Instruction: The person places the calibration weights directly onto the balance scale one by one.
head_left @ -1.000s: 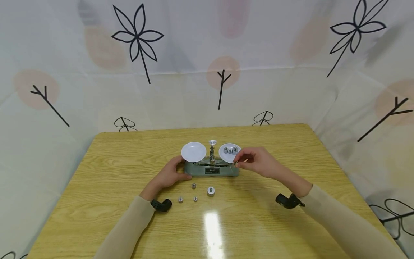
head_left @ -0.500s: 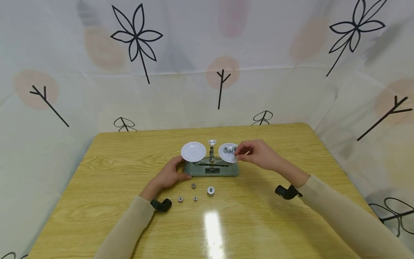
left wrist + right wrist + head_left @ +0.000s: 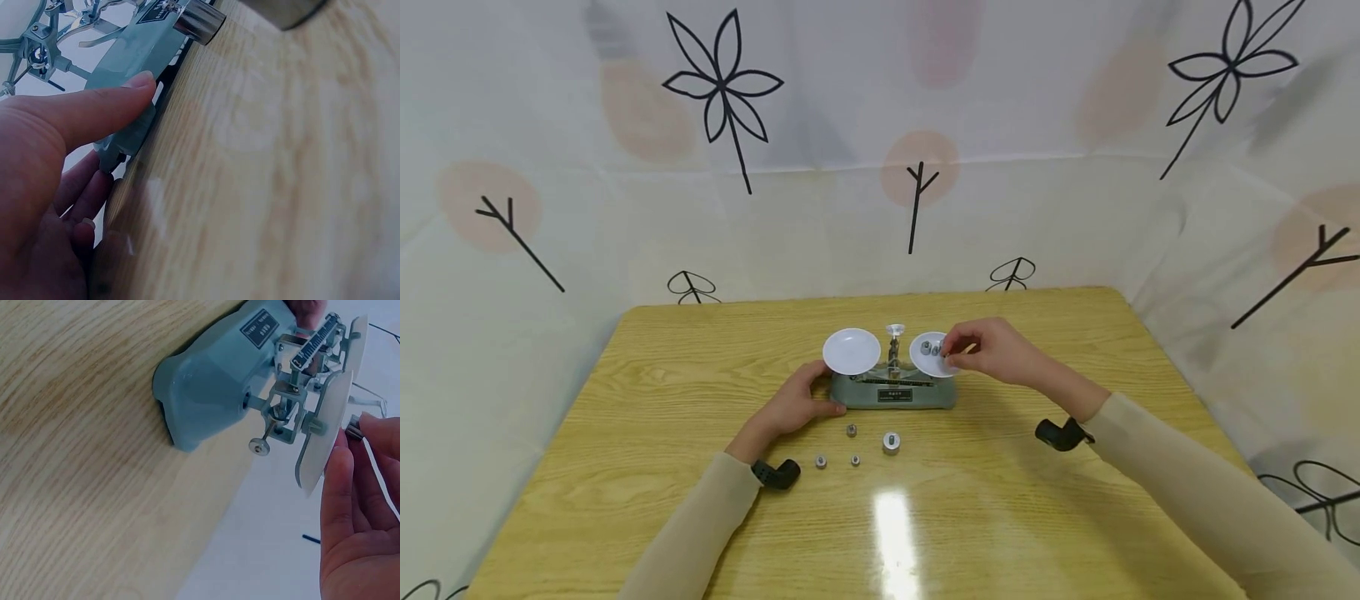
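A grey-green balance scale point(image 3: 893, 395) with two white pans stands on the table. My left hand point(image 3: 797, 402) grips the left end of its base; in the left wrist view the thumb point(image 3: 119, 103) lies along the front and the fingers curl behind. My right hand point(image 3: 992, 354) is over the rim of the right pan point(image 3: 923, 363). In the right wrist view, its thumb and fingers pinch a small metal weight point(image 3: 354, 429) close against the right pan. Several metal weights point(image 3: 926, 347) stand in that pan, partly hidden by the fingertips. The left pan point(image 3: 852, 352) holds nothing.
In front of the scale, a larger metal weight point(image 3: 891, 443) and three small ones, including one small weight point(image 3: 852, 431), stand on the wooden table point(image 3: 700, 392). A patterned cloth point(image 3: 820, 217) hangs behind the table's far edge.
My right hand has moved up and slightly left, from the front edge of the right pan to over it, bringing the small weight along. The left hand has stayed on the base.
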The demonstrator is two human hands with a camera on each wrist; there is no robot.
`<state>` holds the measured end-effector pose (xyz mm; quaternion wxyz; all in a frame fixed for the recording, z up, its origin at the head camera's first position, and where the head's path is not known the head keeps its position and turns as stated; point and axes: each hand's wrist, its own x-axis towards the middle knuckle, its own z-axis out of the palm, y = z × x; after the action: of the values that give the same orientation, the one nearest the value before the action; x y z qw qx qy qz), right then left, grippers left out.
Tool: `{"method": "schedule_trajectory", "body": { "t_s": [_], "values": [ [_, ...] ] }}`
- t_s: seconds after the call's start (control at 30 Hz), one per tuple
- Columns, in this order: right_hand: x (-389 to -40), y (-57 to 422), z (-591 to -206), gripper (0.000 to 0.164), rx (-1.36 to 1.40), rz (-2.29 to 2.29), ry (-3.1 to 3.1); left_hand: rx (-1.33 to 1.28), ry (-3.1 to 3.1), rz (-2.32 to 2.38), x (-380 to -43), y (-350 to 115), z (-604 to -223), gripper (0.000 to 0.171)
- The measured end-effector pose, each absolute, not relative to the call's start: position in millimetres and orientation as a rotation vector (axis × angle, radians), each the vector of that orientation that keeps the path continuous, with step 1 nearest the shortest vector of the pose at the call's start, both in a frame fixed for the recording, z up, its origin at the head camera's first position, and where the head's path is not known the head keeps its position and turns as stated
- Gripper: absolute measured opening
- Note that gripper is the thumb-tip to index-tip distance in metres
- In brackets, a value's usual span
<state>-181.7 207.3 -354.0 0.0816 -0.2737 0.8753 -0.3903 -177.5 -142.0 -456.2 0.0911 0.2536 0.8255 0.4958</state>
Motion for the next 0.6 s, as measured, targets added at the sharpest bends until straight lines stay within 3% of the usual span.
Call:
{"method": "schedule_trajectory", "body": {
  "t_s": [0.6],
  "values": [
    [-189.3,197.6,-355.5,0.008,-0.835,-1.046,2.679,0.775,2.466,1.449,-185.3,-146.6,-471.0,0.06]
  ]
}}
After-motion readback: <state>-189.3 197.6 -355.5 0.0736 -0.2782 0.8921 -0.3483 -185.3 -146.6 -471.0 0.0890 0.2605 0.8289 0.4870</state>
